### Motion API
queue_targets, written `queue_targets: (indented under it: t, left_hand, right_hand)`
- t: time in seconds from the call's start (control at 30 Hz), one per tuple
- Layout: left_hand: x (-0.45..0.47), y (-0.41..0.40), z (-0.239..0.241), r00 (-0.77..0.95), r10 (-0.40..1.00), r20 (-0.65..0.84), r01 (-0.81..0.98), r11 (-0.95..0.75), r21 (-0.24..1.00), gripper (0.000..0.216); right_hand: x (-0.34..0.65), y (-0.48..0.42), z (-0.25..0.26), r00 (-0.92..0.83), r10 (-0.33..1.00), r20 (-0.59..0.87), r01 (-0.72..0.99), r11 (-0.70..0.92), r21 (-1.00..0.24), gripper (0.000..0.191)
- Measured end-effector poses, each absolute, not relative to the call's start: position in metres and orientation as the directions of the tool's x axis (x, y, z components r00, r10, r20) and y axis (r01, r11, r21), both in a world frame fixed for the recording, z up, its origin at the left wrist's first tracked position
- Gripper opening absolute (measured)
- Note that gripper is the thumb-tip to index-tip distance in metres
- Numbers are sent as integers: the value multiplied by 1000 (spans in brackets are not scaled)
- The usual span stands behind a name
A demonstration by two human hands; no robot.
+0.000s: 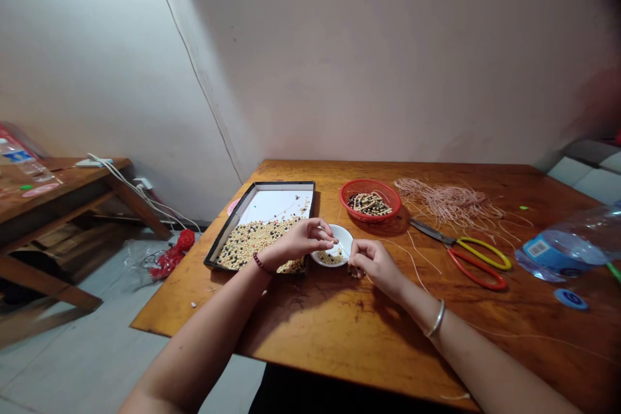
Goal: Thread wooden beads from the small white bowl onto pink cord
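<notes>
My left hand (298,239) hangs over a black-rimmed tray (259,186) of pale and dark beads, its fingertips at a small white dish (332,247) holding a few beads. It pinches something thin, likely a needle. My right hand (373,265) sits just right of the dish, its fingers closed on a cord with dark beads (356,272). A red plastic basket (369,200) of beaded strands stands beyond the hands. Further right lie a bundle of pink cords (449,204) and scissors with red and yellow handles (478,264).
The wooden table (310,171) meets a wall at its far side. A plastic bottle (567,246) lies at its right, with a blue lid (570,299) nearby. Loose cord crosses the tabletop. A low wooden bench (63,187) stands on the left.
</notes>
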State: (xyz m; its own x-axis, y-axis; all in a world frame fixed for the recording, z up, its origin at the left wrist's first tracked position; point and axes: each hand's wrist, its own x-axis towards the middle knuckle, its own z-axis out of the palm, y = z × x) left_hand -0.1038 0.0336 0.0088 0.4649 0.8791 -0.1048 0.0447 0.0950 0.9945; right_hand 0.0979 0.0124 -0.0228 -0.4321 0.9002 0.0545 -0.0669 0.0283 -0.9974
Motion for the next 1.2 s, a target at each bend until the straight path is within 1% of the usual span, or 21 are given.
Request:
queue_targets:
  t: [0.3,0.47,0.67,0.87,1.2]
  left_hand:
    - [-104,34,9,468,875,-125,58,111,992,39]
    - [-105,34,9,463,877,-130,67,112,991,41]
    - [-106,32,9,459,879,-126,69,106,992,40]
    - [-108,34,5,474,874,-108,88,75,993,39]
    - [-106,32,7,478,871,-113,109,68,992,39]
  right_hand:
    - [99,11,-21,-458,886,72,-4,79,-997,14]
    - [99,10,-19,-452,885,111,14,131,-991,16]
    - [98,9,-18,-456,884,101,26,126,-992,16]
    - [102,9,-15,-460,882,105,-20,108,-994,15]
    - [101,10,-16,-490,866,95,60,142,-988,16]
